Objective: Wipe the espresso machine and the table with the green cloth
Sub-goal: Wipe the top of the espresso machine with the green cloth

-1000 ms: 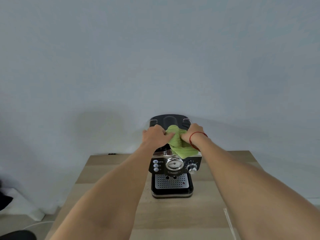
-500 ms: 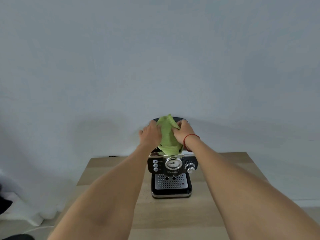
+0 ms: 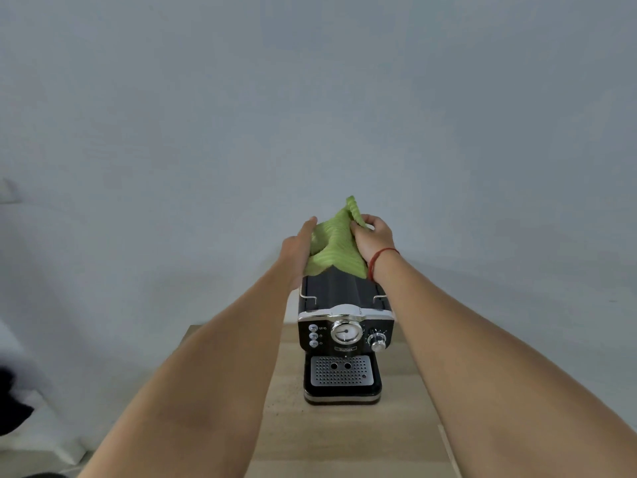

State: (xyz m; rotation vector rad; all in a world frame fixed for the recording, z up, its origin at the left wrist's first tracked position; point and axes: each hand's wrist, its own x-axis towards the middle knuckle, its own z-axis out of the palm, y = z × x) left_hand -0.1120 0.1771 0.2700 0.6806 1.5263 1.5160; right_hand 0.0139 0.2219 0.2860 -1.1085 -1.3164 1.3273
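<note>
Head view: left grip and right grip both clutch the green cloth, bunched between them over the rear top of the espresso machine. That machine stands upright on the wooden tabletop.

The green cloth, the left hand and the right hand hide the rear top of the espresso machine. The left hand's fingers are out of sight behind the cloth. The label under the machine's gauge is too small to read. In front of the machine, the table is cut off by the bottom edge.
</note>
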